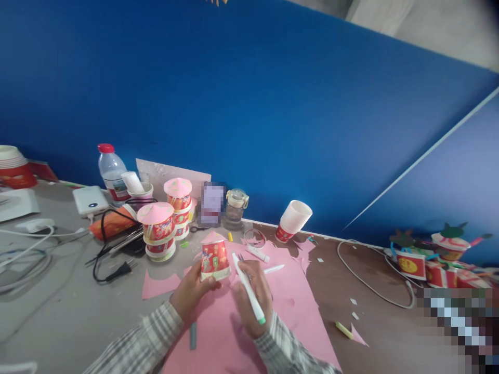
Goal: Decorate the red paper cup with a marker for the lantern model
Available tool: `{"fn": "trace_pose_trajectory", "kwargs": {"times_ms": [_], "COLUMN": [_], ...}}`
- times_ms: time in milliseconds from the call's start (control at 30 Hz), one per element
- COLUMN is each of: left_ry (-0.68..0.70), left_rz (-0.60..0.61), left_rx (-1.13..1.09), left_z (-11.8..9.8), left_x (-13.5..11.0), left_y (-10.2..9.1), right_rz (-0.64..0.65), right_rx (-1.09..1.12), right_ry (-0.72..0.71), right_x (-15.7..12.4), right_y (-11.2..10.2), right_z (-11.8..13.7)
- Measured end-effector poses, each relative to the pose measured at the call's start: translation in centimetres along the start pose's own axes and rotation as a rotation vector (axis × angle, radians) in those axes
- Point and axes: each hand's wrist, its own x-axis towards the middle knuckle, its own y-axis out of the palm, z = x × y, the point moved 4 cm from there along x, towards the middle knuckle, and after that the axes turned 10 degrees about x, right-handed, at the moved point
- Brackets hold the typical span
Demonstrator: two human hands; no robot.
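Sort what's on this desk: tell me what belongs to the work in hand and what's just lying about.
Seems to belong:
- red paper cup, in the left hand
- white marker, in the right hand
- pink paper beneath

Seems just lying about:
- red-capped bottle
- white power bank
- black plug

A: Left hand (pixel 192 293) grips an upturned red cup (pixel 214 261)!
B: And the right hand (pixel 262 292) has a white marker (pixel 248 287), over pink paper (pixel 296 317)!
A: Two pink-topped cup stacks (pixel 159 232) stand to the left!
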Motion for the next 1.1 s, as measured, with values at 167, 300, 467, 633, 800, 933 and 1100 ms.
{"fn": "trace_pose_trajectory", "kwargs": {"times_ms": [167,300,467,633,800,933,1100], "left_ry": [-0.005,-0.048,-0.087,-0.102,-0.094,-0.092,-0.078], "left_rz": [-0.096,-0.151,-0.204,-0.208,-0.204,-0.196,-0.186], "left_rx": [-0.108,-0.173,-0.244,-0.293,-0.276,-0.262,-0.245], "left_z": [0.4,0.5,0.5,0.7,1.2,1.4,0.9], "left_x": [0.1,0.1,0.2,0.4,0.6,0.6,0.5], "left_y": [-0.2,-0.3,-0.4,-0.3,-0.5,-0.6,-0.3], "right_rz": [0.097,0.291,0.506,0.617,0.621,0.590,0.541], "right_rx": [-0.051,-0.263,-0.382,-0.461,-0.492,-0.481,-0.404], "right_ry": [0.088,-0.042,-0.124,-0.176,-0.185,-0.173,-0.153], "right_x": [2.7,6.3,9.4,10.5,11.2,11.6,10.9], "right_y": [0.2,2.3,5.7,7.8,9.0,9.5,8.2], "right_z": [-1.2,-3.0,-7.2,-9.3,-10.1,-10.4,-8.7]}}
